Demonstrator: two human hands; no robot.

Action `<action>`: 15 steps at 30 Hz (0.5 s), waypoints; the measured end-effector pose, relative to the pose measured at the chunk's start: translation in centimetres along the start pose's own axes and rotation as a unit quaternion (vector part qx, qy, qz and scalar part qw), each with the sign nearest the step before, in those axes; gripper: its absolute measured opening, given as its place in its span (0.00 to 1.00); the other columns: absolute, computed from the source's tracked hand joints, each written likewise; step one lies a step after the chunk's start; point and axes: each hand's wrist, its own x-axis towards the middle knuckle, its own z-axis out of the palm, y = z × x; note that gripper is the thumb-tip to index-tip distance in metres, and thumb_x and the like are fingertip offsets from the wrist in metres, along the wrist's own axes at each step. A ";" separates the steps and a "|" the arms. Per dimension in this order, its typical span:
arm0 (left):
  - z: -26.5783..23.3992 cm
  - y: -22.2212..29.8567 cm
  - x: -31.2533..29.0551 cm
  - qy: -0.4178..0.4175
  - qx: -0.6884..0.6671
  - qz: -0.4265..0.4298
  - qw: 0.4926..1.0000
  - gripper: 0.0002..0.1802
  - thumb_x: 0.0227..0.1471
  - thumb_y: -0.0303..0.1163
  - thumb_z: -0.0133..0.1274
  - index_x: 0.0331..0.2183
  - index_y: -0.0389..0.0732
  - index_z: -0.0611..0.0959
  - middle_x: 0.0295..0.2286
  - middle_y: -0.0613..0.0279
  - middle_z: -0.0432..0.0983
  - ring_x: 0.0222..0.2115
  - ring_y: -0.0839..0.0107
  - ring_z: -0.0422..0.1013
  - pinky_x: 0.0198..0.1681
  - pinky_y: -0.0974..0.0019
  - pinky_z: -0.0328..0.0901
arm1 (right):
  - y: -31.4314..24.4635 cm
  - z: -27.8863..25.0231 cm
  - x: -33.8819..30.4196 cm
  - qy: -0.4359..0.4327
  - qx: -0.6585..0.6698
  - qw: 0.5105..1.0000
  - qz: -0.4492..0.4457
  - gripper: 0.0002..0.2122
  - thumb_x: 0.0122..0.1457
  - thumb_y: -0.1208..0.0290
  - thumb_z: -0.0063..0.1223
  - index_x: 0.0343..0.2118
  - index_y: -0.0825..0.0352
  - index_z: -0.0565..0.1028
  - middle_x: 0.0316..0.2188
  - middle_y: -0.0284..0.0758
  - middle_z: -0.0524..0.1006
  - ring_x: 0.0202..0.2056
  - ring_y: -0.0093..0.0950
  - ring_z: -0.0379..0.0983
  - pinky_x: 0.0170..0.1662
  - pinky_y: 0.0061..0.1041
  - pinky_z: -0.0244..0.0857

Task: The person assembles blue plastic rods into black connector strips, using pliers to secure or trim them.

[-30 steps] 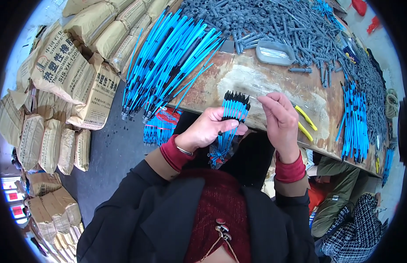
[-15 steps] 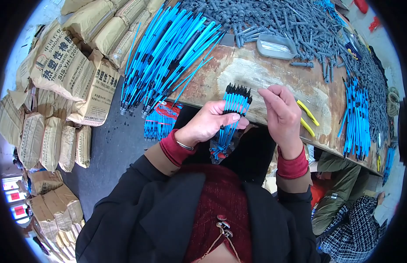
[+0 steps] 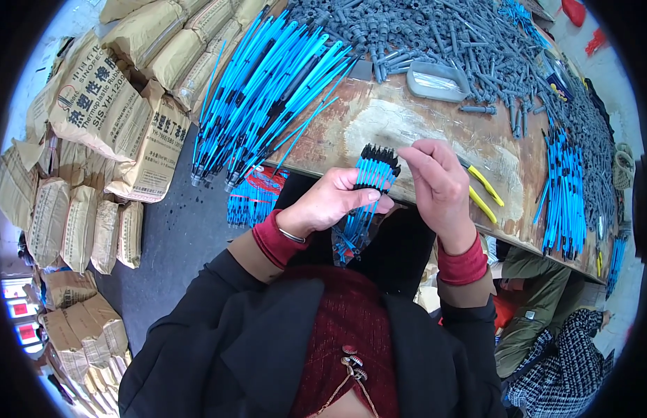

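My left hand [image 3: 330, 202] is wrapped round a bundle of thin blue plastic sticks [image 3: 373, 172] with black tips, thumb across the front. The tips point up and away from me, and the lower ends hang below the hand, over my lap. At the right side of the black tips is my right hand [image 3: 442, 184], with thumb and fingers pinched together. Whatever it may hold between them is too small to make out. Just right of that hand, yellow-handled pliers [image 3: 485, 184] lie on the wooden table [image 3: 323, 139].
A large heap of grey plastic fittings [image 3: 442, 35] covers the far table. A shallow clear tray [image 3: 437, 82] holds thin pieces. Blue stick piles lie left [image 3: 267, 90] and right [image 3: 566, 188]. Paper sacks [image 3: 104, 104] stand left on the floor. Another person's patterned sleeve [image 3: 567, 369] shows lower right.
My right hand has moved a little left and down, nearer the black tips. My left hand still grips the bundle in nearly the same place.
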 end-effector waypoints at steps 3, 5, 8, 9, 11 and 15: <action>-0.1 0.1 0.0 0.001 -0.002 -0.001 1.000 0.14 0.53 0.29 0.50 0.42 0.36 0.74 0.33 0.54 0.77 0.35 0.66 0.74 0.41 0.65 0.68 | -0.7 0.1 0.3 -0.006 -0.004 1.000 0.025 0.13 0.47 0.88 0.49 0.36 0.69 0.75 0.27 0.38 0.71 0.28 0.31 0.69 0.31 0.22 0.64; -0.1 0.2 0.0 0.002 -0.003 -0.002 1.000 0.15 0.52 0.31 0.52 0.43 0.36 0.75 0.33 0.54 0.77 0.35 0.67 0.74 0.41 0.65 0.68 | -1.0 0.4 0.4 -0.008 -0.006 0.999 0.039 0.13 0.47 0.88 0.49 0.37 0.69 0.75 0.26 0.38 0.71 0.28 0.31 0.69 0.31 0.22 0.63; 0.0 0.4 0.0 0.008 0.038 0.008 0.999 0.14 0.57 0.32 0.45 0.43 0.35 0.73 0.33 0.53 0.77 0.35 0.66 0.74 0.41 0.66 0.69 | -1.1 1.0 0.2 -0.017 -0.017 0.997 0.079 0.16 0.48 0.89 0.47 0.40 0.68 0.75 0.26 0.37 0.70 0.28 0.31 0.68 0.32 0.22 0.63; -0.1 0.4 0.0 0.008 0.037 0.008 0.999 0.14 0.57 0.32 0.45 0.43 0.35 0.73 0.33 0.53 0.77 0.35 0.66 0.74 0.41 0.66 0.69 | -0.9 1.1 0.1 -0.018 -0.016 0.997 0.079 0.16 0.48 0.89 0.47 0.40 0.68 0.75 0.26 0.37 0.70 0.28 0.31 0.68 0.32 0.22 0.63; -0.3 0.3 0.0 0.021 -0.027 -0.007 0.999 0.18 0.58 0.38 0.42 0.43 0.34 0.73 0.33 0.52 0.77 0.35 0.67 0.75 0.41 0.66 0.69 | -0.6 1.5 0.1 -0.011 0.006 0.997 0.080 0.19 0.43 0.89 0.46 0.40 0.66 0.75 0.25 0.38 0.69 0.28 0.33 0.68 0.31 0.26 0.63; -0.8 -0.2 -0.1 0.023 -0.037 -0.008 0.999 0.24 0.59 0.46 0.38 0.43 0.34 0.73 0.33 0.51 0.77 0.35 0.67 0.75 0.40 0.67 0.69 | -0.2 1.5 0.2 -0.018 0.044 0.996 0.074 0.20 0.41 0.89 0.45 0.39 0.65 0.75 0.25 0.38 0.68 0.28 0.34 0.68 0.31 0.28 0.64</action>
